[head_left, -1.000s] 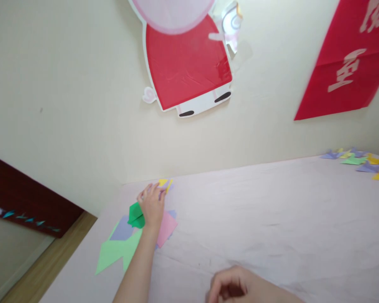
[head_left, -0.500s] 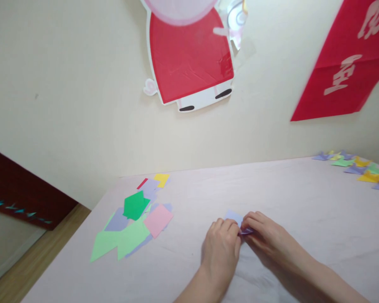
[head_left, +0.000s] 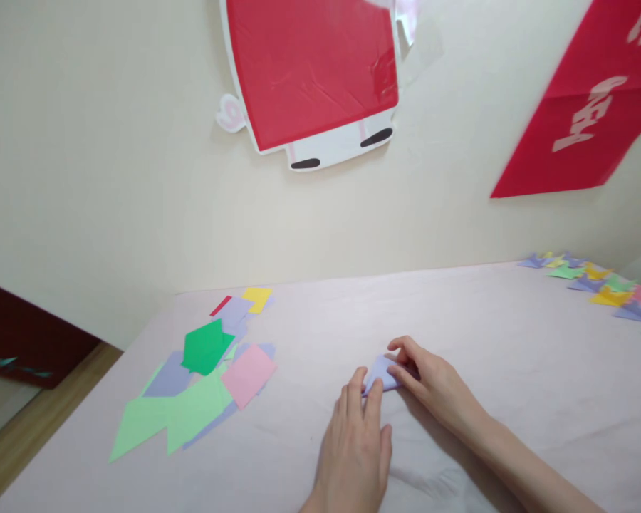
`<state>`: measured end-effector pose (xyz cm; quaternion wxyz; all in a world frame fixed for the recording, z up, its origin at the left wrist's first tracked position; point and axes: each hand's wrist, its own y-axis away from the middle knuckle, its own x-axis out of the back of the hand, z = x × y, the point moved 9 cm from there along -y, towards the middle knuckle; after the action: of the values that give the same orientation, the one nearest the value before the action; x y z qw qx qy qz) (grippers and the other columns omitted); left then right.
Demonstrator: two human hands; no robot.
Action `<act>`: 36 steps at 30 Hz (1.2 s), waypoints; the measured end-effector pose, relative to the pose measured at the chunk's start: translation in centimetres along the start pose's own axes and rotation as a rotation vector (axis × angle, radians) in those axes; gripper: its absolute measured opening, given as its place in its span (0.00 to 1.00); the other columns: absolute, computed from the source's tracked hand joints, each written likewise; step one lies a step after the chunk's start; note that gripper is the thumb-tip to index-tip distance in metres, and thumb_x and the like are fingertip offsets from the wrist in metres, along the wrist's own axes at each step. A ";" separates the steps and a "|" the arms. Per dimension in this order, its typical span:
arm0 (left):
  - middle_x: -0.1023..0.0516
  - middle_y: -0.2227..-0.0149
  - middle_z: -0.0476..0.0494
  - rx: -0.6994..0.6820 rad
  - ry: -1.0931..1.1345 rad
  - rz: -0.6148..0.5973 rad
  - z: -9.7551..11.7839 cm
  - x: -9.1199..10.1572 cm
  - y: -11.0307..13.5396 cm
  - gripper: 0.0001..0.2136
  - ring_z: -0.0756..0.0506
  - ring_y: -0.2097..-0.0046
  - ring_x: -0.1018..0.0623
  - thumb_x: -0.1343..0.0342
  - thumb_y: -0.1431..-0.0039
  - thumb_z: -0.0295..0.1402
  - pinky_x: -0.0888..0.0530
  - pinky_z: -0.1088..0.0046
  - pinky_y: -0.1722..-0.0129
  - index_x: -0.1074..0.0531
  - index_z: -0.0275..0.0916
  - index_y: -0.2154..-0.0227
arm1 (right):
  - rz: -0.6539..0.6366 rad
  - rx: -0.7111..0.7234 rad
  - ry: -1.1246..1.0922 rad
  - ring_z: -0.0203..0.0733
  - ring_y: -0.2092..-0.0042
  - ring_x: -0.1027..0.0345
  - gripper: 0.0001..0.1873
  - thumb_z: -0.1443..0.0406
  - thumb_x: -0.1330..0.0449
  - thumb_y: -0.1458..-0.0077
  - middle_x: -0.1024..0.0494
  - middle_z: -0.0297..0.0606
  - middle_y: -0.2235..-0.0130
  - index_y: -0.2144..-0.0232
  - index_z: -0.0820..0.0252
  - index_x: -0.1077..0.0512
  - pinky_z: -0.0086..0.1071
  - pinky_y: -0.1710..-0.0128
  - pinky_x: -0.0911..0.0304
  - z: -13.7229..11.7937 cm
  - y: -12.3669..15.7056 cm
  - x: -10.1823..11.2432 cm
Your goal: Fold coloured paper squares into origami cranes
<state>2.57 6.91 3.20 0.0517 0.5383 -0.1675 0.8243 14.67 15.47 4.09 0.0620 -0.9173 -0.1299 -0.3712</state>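
A small piece of pale purple paper (head_left: pixel 380 373), folded to a triangle, lies on the cloth-covered surface between my hands. My left hand (head_left: pixel 355 434) has its fingers stretched out and apart, with fingertips on the paper's left side and lower edge. From the right, my right hand (head_left: pixel 432 381) holds the paper's right corner, its thumb on top and its index finger bent above. That corner is partly hidden under the fingers.
Loose coloured papers lie at left, among them a dark green sheet (head_left: pixel 207 347), a pink square (head_left: pixel 248 375) and light green pieces (head_left: pixel 197 407). Several folded paper shapes (head_left: pixel 612 296) stand in rows at far right. Behind is a wall with a red banner (head_left: pixel 571 114).
My fingers have opened out from a close grip, uncovering the folded paper. The left hand now lies flatter, and the right has shifted slightly up. The view has moved a little.
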 end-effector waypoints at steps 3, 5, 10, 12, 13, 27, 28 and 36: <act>0.40 0.37 0.32 -0.004 -0.024 -0.028 0.4 0.1 -0.3 0.26 0.36 0.40 0.34 0.50 0.42 0.23 0.29 0.54 0.44 0.41 0.37 0.40 | 0.033 0.026 0.007 0.42 0.65 0.29 0.09 0.62 0.48 0.42 0.24 0.35 0.66 0.59 0.55 0.34 0.35 0.63 0.37 0.0 -0.2 -0.1; 0.39 0.38 0.32 -0.006 -0.027 -0.057 0.5 0.4 -0.5 0.25 0.36 0.40 0.34 0.50 0.41 0.24 0.29 0.53 0.45 0.39 0.37 0.40 | 0.036 0.048 0.034 0.42 0.65 0.30 0.06 0.63 0.48 0.42 0.24 0.35 0.66 0.64 0.56 0.32 0.34 0.63 0.37 -0.2 -0.2 -0.1; 0.36 0.40 0.33 -0.009 -0.022 -0.074 0.7 1.1 -0.8 0.23 0.37 0.42 0.33 0.50 0.40 0.25 0.28 0.55 0.45 0.37 0.37 0.41 | 0.056 0.096 0.093 0.42 0.67 0.31 0.06 0.65 0.48 0.42 0.25 0.35 0.69 0.69 0.56 0.31 0.34 0.65 0.38 -0.6 -0.1 -0.1; 0.36 0.41 0.34 -0.008 -0.022 -0.070 0.6 1.1 -0.8 0.22 0.38 0.42 0.33 0.50 0.40 0.26 0.28 0.56 0.45 0.37 0.37 0.41 | 0.065 0.100 0.105 0.42 0.66 0.31 0.06 0.66 0.48 0.42 0.25 0.35 0.69 0.69 0.56 0.31 0.34 0.65 0.38 -0.6 -0.1 -0.1; 0.35 0.41 0.34 -0.008 -0.025 -0.068 0.6 1.0 -0.9 0.22 0.38 0.42 0.33 0.50 0.39 0.26 0.28 0.57 0.45 0.37 0.37 0.41 | 0.065 0.101 0.109 0.42 0.66 0.31 0.06 0.66 0.48 0.42 0.25 0.35 0.69 0.69 0.56 0.31 0.34 0.65 0.38 -0.6 -0.1 -0.2; 0.32 0.38 0.41 -0.202 -0.317 0.124 2.6 0.6 -0.2 0.27 0.41 0.40 0.32 0.55 0.34 0.48 0.33 0.63 0.44 0.34 0.33 0.42 | 0.064 0.062 0.085 0.42 0.66 0.31 0.08 0.64 0.48 0.42 0.25 0.36 0.69 0.70 0.56 0.31 0.34 0.64 0.38 -0.4 -0.2 -0.2; 0.32 0.38 0.41 -0.201 -0.321 0.128 2.7 0.6 -0.1 0.27 0.42 0.40 0.32 0.55 0.34 0.48 0.33 0.63 0.44 0.33 0.33 0.42 | 0.063 0.061 0.081 0.42 0.66 0.31 0.08 0.64 0.48 0.42 0.25 0.36 0.69 0.70 0.56 0.31 0.34 0.64 0.38 -0.4 -0.2 -0.2; 0.31 0.39 0.40 -0.195 -0.318 0.094 2.7 0.2 0.0 0.26 0.40 0.42 0.30 0.56 0.33 0.47 0.34 0.62 0.45 0.32 0.32 0.43 | 0.070 0.066 0.074 0.41 0.67 0.31 0.08 0.64 0.48 0.43 0.24 0.36 0.69 0.71 0.56 0.30 0.34 0.66 0.38 -0.3 -0.4 -0.2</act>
<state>4.87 6.03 4.36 0.0381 0.6459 -0.2775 0.7102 14.22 15.74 4.15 0.1101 -0.9045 -0.1077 -0.3978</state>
